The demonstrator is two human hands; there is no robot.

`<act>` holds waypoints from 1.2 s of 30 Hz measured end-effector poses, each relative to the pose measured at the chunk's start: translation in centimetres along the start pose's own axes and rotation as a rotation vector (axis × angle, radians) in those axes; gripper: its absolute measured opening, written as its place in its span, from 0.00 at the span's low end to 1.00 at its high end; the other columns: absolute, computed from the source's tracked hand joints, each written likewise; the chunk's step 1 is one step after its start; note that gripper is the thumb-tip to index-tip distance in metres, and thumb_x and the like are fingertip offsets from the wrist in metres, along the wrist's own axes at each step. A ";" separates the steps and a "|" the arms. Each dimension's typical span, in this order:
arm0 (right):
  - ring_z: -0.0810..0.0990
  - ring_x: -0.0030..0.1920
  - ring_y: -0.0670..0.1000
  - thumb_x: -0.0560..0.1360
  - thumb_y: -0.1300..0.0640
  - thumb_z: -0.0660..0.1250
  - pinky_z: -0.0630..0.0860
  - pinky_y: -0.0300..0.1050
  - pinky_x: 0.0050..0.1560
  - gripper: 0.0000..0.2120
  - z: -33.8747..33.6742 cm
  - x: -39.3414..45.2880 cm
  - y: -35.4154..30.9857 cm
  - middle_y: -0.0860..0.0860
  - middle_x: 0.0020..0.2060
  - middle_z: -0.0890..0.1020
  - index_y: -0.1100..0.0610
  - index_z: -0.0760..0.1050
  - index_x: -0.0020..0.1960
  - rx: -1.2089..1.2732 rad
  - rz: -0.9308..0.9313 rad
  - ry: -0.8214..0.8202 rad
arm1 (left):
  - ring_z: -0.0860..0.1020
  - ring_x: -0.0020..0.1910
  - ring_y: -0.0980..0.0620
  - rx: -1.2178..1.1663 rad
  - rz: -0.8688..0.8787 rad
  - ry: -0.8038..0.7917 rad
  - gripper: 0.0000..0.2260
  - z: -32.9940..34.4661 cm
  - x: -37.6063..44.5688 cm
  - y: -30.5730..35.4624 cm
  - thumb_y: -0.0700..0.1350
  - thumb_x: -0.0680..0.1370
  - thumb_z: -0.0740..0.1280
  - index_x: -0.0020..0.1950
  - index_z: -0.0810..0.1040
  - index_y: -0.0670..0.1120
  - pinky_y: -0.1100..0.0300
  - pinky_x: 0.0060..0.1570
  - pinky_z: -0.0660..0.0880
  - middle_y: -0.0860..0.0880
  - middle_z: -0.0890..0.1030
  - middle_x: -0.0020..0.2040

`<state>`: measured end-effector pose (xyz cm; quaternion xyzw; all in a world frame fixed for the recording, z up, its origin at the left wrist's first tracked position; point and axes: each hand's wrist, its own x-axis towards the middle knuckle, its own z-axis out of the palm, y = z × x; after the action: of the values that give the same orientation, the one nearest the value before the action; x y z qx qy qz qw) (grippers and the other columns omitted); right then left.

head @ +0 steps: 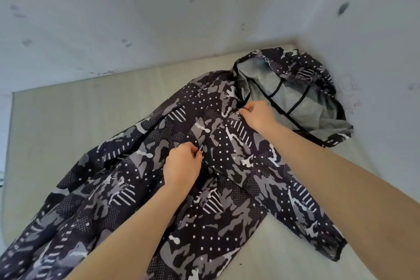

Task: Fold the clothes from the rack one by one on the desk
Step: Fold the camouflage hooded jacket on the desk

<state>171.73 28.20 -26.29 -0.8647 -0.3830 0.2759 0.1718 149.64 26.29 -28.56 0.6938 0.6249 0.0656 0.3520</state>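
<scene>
We are at the closing-up step: a camouflage-print hooded jacket [227, 166] lies front-up across the pale worktop [68, 109], hood [295, 98] toward the far corner by the wall [159, 7]. Our right hand [259, 116] pinches the front edge just below the collar; our left hand [181, 166] pinches the fabric lower down the front opening, fingers curled tight. Next, we judge, the front must be drawn straight and flat before the sleeves fold in.

One black, grey and white camouflage-patterned hooded jacket [227, 166] lies on one pale surface [68, 120]; two bare hands [181, 166], apparently nothing more.
</scene>
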 end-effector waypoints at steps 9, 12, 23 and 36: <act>0.79 0.50 0.48 0.78 0.58 0.65 0.74 0.39 0.54 0.14 -2.4 -1.4 2.8 0.52 0.53 0.82 0.60 0.75 0.62 0.157 -0.045 -0.087 | 0.77 0.51 0.50 0.237 0.659 0.208 0.17 2.5 -2.6 1.0 0.36 0.72 0.70 0.60 0.77 0.45 0.55 0.51 0.77 0.50 0.77 0.55; 0.76 0.49 0.44 0.79 0.61 0.63 0.70 0.35 0.52 0.12 -4.7 -3.9 5.4 0.52 0.53 0.82 0.60 0.76 0.61 0.051 -0.140 0.025 | 0.74 0.57 0.48 0.314 0.953 0.109 0.15 5.1 -5.6 2.4 0.41 0.71 0.71 0.58 0.78 0.48 0.54 0.56 0.73 0.51 0.78 0.56; 0.77 0.43 0.47 0.78 0.59 0.64 0.66 0.32 0.45 0.05 -8.7 -11.5 15.9 0.51 0.45 0.82 0.58 0.78 0.52 -0.088 -0.105 0.098 | 0.43 0.77 0.35 0.669 0.712 -0.144 0.31 11.2 -11.3 4.0 0.59 0.79 0.60 0.79 0.55 0.50 0.35 0.72 0.39 0.42 0.50 0.79; 0.79 0.39 0.49 0.79 0.57 0.65 0.72 0.38 0.36 0.16 -9.4 -14.2 18.3 0.53 0.42 0.80 0.53 0.63 0.64 0.046 0.109 -0.221 | 0.78 0.46 0.47 0.518 0.979 0.074 0.06 13.6 -13.2 5.8 0.43 0.66 0.76 0.40 0.81 0.48 0.52 0.52 0.76 0.49 0.79 0.46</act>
<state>179.99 4.79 -23.33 -0.8444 -0.3458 0.3869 0.1331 158.85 8.85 -30.78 0.9643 0.2370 0.0898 0.0762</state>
